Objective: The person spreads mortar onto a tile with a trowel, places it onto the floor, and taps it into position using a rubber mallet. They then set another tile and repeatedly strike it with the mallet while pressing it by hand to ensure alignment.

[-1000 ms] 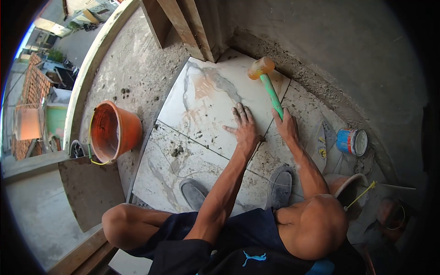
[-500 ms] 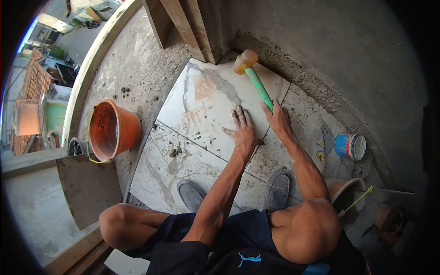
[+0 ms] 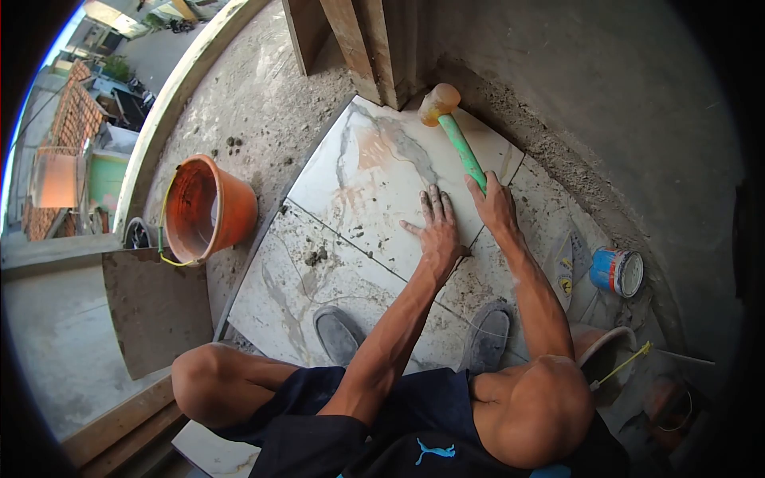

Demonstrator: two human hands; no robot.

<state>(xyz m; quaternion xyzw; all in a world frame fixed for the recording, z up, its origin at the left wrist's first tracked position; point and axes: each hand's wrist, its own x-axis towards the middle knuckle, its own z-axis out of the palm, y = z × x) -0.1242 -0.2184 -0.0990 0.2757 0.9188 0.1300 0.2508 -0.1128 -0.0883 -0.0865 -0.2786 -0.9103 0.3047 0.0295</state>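
Gritty tiled floor (image 3: 256, 315) borders the marbled tile (image 3: 389, 190). Your left hand (image 3: 440, 233) lies palm down on this tile's near part, fingers spread. Your right hand (image 3: 495, 205), at the tile's right edge, wraps the handle of the mallet (image 3: 462, 149); the head is over the tile's far edge. Compared with one second ago, the head sits farther from the tile's right corner; your left hand keeps its position.

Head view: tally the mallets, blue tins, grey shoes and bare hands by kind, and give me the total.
Mallet: 1
Blue tin: 1
Grey shoes: 2, left shoe and right shoe
Bare hands: 2, left hand and right hand
Total: 6
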